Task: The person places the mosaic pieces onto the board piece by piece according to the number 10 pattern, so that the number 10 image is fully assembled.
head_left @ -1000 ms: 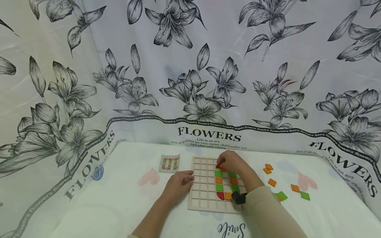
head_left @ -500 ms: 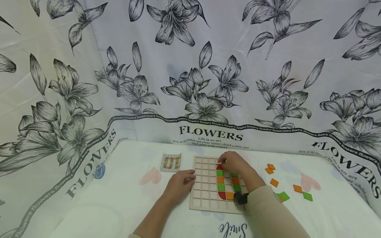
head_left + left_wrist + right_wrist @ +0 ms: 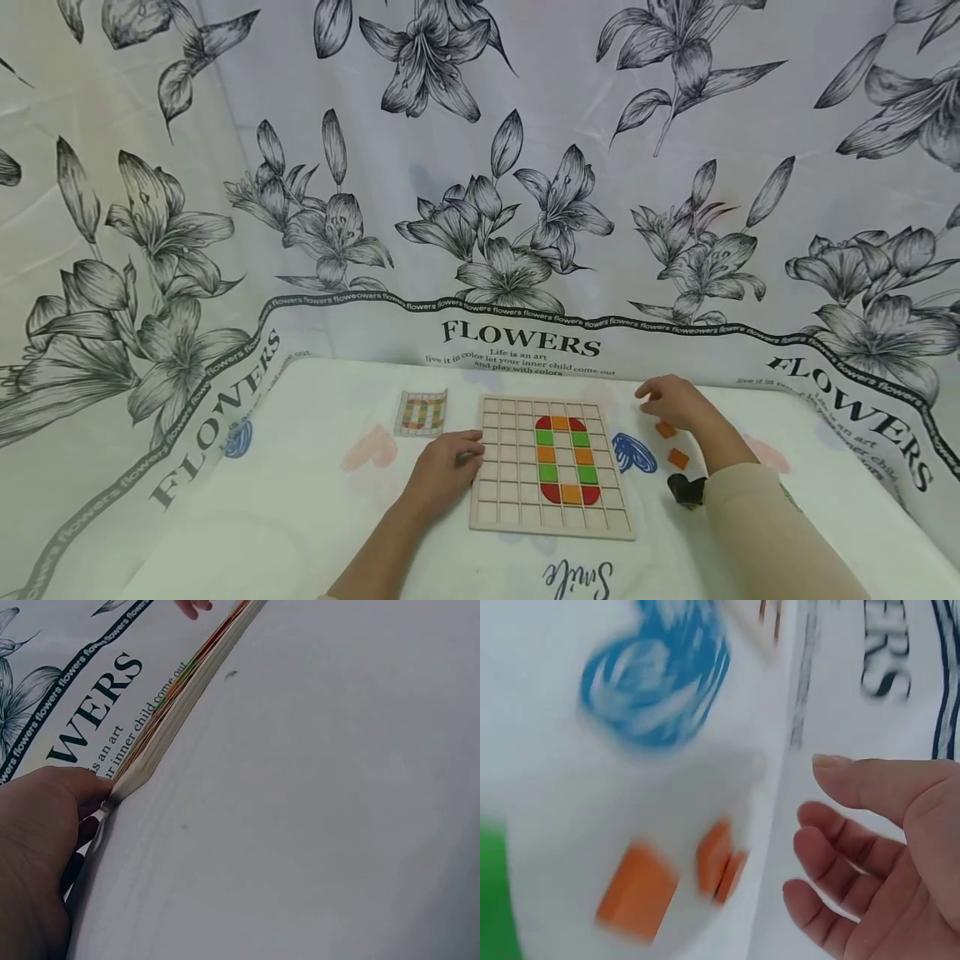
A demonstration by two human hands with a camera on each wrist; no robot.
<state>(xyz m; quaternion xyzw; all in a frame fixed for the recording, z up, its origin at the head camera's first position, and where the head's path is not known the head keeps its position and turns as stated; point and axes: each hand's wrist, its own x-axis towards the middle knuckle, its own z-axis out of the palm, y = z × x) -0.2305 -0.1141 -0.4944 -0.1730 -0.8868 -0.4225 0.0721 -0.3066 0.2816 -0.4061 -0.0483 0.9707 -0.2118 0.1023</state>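
Observation:
A pale wooden grid board lies flat on the table. Red rounded corner tiles, green tiles and orange tiles form a closed upright ring in its cells. My left hand rests at the board's left edge, its fingertips touching the side; the left wrist view shows the thumb and a finger against the edge. To the right of the board, my right hand hovers with loosely bent fingers over loose orange tiles. Nothing shows between its fingers in the right wrist view.
A small pattern card with a coloured design lies left of the board. A green tile sits at the edge of the right wrist view. Behind the table hangs a flower-printed cloth. My right forearm covers part of the table's right side.
My right hand let go of a red corner tile at the ring's upper left, then moved right, off the board to the loose orange tiles. My left hand stays at the edge.

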